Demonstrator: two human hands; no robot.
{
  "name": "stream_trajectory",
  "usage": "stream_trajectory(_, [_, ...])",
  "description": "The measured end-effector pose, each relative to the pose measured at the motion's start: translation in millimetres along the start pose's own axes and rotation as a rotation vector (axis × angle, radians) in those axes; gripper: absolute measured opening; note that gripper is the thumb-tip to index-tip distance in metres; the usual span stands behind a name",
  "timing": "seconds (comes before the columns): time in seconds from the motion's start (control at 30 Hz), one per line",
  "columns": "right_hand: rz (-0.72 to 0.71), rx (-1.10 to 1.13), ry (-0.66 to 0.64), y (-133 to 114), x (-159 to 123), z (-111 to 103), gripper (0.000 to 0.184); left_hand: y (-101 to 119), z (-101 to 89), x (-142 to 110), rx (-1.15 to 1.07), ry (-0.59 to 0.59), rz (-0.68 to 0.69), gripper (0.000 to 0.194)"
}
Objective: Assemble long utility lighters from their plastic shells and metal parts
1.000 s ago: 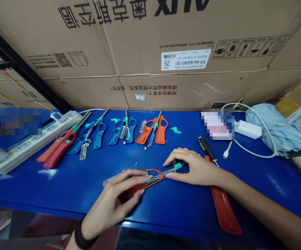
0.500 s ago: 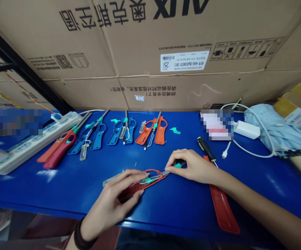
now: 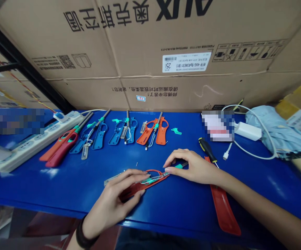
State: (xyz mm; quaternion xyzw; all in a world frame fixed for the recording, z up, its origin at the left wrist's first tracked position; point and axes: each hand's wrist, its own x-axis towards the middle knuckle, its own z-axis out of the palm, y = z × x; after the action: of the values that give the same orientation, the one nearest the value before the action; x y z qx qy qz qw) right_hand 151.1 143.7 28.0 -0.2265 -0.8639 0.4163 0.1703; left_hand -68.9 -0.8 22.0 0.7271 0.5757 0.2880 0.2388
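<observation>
An open red half shell of a long-nosed lighter lies on the blue table, with a green trigger piece and thin white wires in it. My left hand is closed around its handle end, fingers over the top and thumb along the near edge. At the neck, my right hand pinches the inner end of the nozzle; the exact contact is hidden by the fingertips. A clear fuel tank shows beyond my left hand, partly covered. Further back lies a small screw.
The other red half shell lies under my right forearm, beside a black-and-yellow screwdriver. Opened blue and orange lighters stand in a row behind, near a white power strip. A charger and cable are at right. Cardboard walls the back.
Both hands keep almost the same place on the lighter. The whole view has shifted slightly. At the far left edge, part of another person's hand now appears.
</observation>
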Motion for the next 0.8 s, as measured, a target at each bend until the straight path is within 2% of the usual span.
stream_trajectory(0.1, [-0.07, -0.037, 0.067, -5, 0, 11, 0.015, -1, 0.6, -1, 0.009, 0.01, -0.008, 0.033])
stream_trajectory(0.23, [-0.139, -0.074, 0.023, -9, 3, 27, 0.015, -1, 1.5, -3, -0.002, 0.026, -0.012, 0.04])
stream_trajectory(0.53, [-0.112, -0.096, -0.01, -6, 9, 33, 0.008, 0, 4.6, -5, -0.011, 0.053, 0.038, 0.036])
stream_trajectory(0.7, [-0.101, -0.089, 0.003, -7, 9, 33, 0.007, 0, 3.0, -13, 0.166, 0.189, 0.099, 0.036])
stream_trajectory(0.8, [-0.093, -0.075, 0.003, -10, 9, 32, 0.009, 0, 0.7, -17, 0.247, 0.27, 0.083, 0.026])
